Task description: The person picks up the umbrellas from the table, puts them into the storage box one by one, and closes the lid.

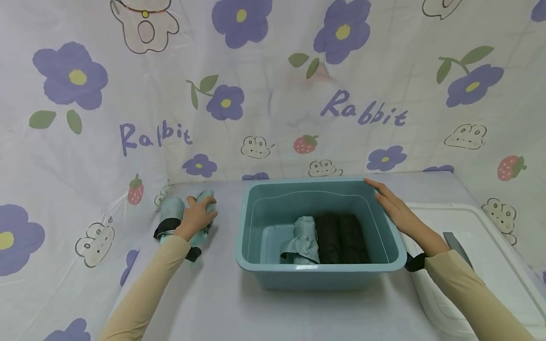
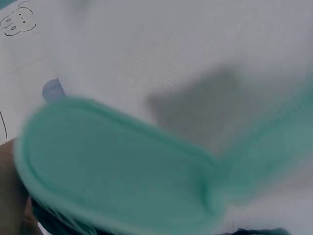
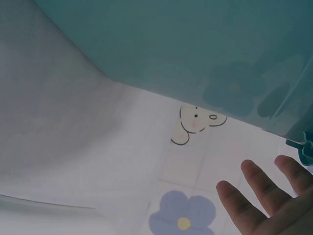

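Note:
At the left, my left hand grips a rolled light-blue fabric bundle with black parts, fingers curled over its top. A smooth teal oval end piece with a strap fills the left wrist view, blurred. Close beside this hand stands another rolled light-blue bundle with a black band. My right hand rests against the right rim of a blue-green plastic box, its fingers straight. Inside the box lie a crumpled light-blue roll and two black rolled bundles, side by side toward the right.
A white lid with a grey handle lies right of the box, partly under my right forearm. Behind the table hangs a patterned cloth with flowers and rabbits.

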### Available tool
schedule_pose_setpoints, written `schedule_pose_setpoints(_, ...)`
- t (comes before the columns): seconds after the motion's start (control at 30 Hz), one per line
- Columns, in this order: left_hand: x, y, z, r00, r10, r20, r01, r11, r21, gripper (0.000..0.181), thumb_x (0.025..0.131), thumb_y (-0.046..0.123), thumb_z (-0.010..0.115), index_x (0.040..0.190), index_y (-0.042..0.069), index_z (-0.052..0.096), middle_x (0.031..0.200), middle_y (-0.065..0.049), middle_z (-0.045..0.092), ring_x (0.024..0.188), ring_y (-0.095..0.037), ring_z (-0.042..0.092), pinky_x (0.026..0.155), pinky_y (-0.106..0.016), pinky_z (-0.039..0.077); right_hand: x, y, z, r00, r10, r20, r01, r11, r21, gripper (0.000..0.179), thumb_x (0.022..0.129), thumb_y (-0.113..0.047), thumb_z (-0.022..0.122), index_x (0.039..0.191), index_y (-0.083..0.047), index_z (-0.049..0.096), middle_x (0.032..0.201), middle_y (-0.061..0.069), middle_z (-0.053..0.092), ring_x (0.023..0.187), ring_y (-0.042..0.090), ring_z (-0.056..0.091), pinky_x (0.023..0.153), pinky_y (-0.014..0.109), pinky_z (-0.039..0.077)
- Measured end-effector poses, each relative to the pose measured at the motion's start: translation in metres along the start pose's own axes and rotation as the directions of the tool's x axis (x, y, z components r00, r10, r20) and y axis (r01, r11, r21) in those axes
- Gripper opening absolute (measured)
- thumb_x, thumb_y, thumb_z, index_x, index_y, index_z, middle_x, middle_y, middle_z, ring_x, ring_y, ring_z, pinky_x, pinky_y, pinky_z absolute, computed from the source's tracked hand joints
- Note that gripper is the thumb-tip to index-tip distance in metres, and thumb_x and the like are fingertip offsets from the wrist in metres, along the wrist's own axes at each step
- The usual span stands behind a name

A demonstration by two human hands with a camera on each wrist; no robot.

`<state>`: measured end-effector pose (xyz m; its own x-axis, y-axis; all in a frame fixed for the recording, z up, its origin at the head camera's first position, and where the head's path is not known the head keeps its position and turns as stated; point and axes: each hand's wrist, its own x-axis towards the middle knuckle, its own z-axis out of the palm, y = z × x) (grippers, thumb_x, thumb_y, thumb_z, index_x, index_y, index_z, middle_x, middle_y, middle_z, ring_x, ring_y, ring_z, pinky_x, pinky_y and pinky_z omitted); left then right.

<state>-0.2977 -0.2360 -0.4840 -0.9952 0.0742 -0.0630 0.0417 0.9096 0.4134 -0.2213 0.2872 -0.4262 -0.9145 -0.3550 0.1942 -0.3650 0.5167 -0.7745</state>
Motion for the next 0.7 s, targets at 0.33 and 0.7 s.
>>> schedule_pose_setpoints(0.33,-0.005,0.005,-0.01,0.998,0.041,-0.041,-0.045,0.992,-0.115,0.038,0.087,0.032,0.057,0.121,0.018,0.048,0.126,-0.032,0.02,0.064,-0.03,0.05,0.051,-0.032,0.04,0.0,0.001,0.0,1.0,0.002,-0.002,-0.002,1.0,-0.025,0.046,0.103,-0.02,0.025,0.149,-0.012,0.018,0.15,0.022,0.02,0.133,0.048,0.022,0.094,0.069,0.023)
schedule_pose_setpoints(0.7,-0.007,0.017,-0.022,0.994,0.102,-0.042,-0.108,0.982,-0.156,0.036,0.085,0.03,0.062,0.117,0.016,0.053,0.124,-0.034,0.033,0.101,-0.042,0.044,0.069,-0.046,0.044,0.0,-0.001,0.0,1.0,-0.001,-0.004,0.001,1.0,-0.031,0.046,0.103,-0.019,0.025,0.149,-0.012,0.019,0.15,0.022,0.02,0.132,0.049,0.023,0.094,0.069,0.024)
